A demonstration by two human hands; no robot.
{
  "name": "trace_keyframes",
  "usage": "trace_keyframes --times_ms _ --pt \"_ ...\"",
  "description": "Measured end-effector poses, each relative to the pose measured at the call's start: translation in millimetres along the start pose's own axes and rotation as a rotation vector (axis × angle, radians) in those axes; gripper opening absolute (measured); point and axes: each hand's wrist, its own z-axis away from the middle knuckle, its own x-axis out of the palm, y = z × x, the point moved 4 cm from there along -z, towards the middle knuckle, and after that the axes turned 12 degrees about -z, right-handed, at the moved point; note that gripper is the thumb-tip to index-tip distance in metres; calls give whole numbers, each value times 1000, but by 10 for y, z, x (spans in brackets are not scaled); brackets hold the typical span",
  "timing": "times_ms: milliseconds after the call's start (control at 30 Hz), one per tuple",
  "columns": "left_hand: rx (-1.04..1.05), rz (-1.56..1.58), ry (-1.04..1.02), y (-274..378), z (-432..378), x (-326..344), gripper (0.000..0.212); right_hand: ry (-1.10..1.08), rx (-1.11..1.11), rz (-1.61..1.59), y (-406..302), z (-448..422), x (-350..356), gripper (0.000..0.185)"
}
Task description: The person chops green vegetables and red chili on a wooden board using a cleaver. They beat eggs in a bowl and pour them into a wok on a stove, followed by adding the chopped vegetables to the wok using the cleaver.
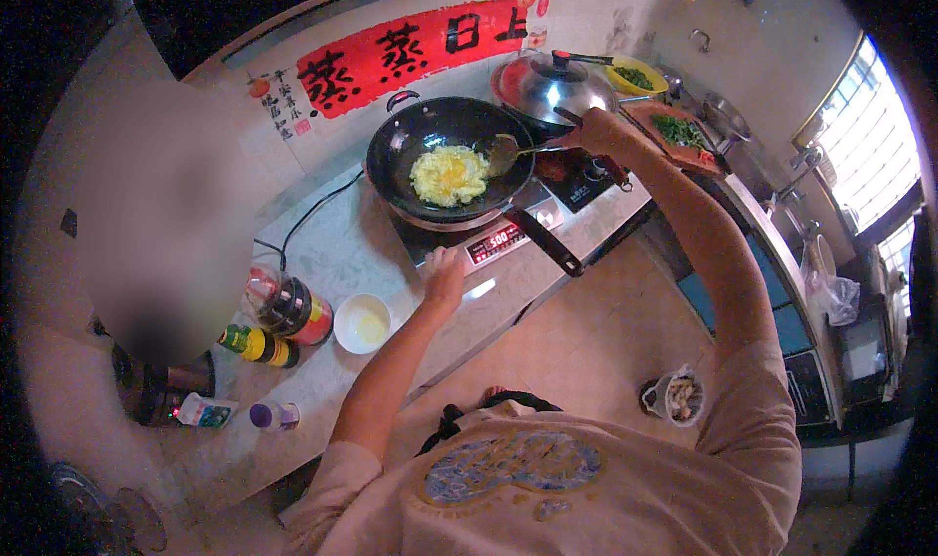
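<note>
My right hand (pixel 595 132) grips the handle of a metal spatula (pixel 504 156). Its blade reaches into a black wok (pixel 392 134), at the right edge of the cooked egg (pixel 448 175). The egg is pale yellow with deeper yellow patches and lies in the wok's bottom. Beneath the wok is an induction cooker (pixel 506 239) with a lit red display. My left hand (pixel 444 266) touches the left front corner of the cooker's panel; how its fingers are bent is unclear. The wok's long black handle (pixel 546 241) points towards me, past the counter's front edge.
A white bowl (pixel 363 324) with yellowish residue, a large dark bottle (pixel 297 310) and a yellow-labelled bottle (pixel 260 346) stand left. Behind my right hand are a lidded pan (pixel 553 90), a yellow bowl of greens (pixel 637 78) and a cutting board (pixel 663 120). A bin (pixel 681 398) stands on the floor.
</note>
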Motion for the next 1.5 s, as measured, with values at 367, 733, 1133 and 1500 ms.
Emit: trace_keyframes --times_ms 367,733,1133,1500 --pt "-279 402 -90 305 807 -338 11 -328 118 -607 153 117 -157 22" --pt "-723 543 -171 -173 2117 -811 15 -271 64 -1376 71 -703 961 24" --pt "-685 719 -319 -267 2103 -671 23 -240 -418 -262 -744 -348 -229 15" --pt "-389 1587 -811 1052 1077 -443 26 -912 438 -974 -89 35 -31 18"
